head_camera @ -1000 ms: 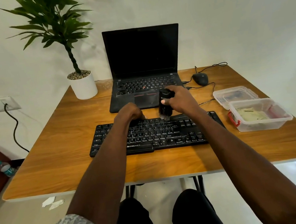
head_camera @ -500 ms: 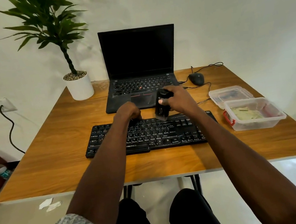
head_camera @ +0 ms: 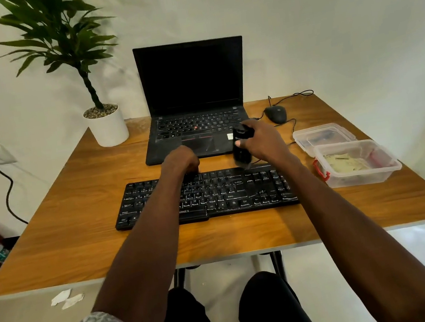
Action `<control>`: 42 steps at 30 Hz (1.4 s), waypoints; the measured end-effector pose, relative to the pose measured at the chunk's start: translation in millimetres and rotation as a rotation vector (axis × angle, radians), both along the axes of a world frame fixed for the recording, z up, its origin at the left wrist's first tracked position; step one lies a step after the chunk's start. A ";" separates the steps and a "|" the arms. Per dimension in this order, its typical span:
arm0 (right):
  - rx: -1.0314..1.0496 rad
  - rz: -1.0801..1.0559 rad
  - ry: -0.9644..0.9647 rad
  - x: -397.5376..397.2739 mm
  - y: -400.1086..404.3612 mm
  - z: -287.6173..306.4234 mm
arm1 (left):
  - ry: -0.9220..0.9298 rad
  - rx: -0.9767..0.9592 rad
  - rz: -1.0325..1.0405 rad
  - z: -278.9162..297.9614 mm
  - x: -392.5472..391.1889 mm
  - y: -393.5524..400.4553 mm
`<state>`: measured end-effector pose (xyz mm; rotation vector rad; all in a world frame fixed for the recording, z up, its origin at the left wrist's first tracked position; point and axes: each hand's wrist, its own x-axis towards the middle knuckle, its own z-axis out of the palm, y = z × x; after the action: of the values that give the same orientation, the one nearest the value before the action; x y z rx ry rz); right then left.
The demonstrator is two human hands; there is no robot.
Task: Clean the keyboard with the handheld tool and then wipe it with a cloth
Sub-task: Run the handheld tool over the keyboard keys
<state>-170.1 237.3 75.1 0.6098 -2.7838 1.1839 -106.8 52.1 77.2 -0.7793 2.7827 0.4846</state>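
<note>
A black keyboard (head_camera: 219, 193) lies across the middle of the wooden table (head_camera: 65, 238). My right hand (head_camera: 263, 140) grips a black handheld cleaning tool (head_camera: 241, 148), held upright with its brush end just above the keyboard's back edge, right of centre. My left hand (head_camera: 181, 161) has its fingers curled over the keyboard's back edge near the middle; what the fingertips touch is hidden. A pale cloth (head_camera: 344, 164) lies inside a clear plastic box (head_camera: 357, 180) at the right.
An open black laptop (head_camera: 194, 103) stands behind the keyboard. A wired mouse (head_camera: 276, 114) lies to its right, a potted plant (head_camera: 106, 124) to its left. The box's clear lid (head_camera: 323, 136) rests behind the box. A socket with a black cable (head_camera: 5, 186) is on the left wall.
My right hand has carried the tool a little rightward along the keyboard's back edge and lifted it slightly. My left hand has stayed at the back edge. The camera has shifted a bit.
</note>
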 end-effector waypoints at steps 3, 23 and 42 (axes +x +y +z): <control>-0.104 0.086 -0.139 2.6 -2.7 -5.9 | -0.012 0.025 -0.031 -0.9 -1.9 0.6; 0.074 -0.061 0.035 -2.3 8.9 4.1 | 0.004 0.316 -0.124 -5.1 -21.9 19.7; 0.092 -0.109 0.021 -2.7 27.7 6.8 | 0.048 0.278 -0.111 -16.3 -36.5 44.1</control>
<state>-172.9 265.0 81.9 0.4673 -2.8261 1.0291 -143.3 96.2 60.9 -0.5549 2.6999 0.8553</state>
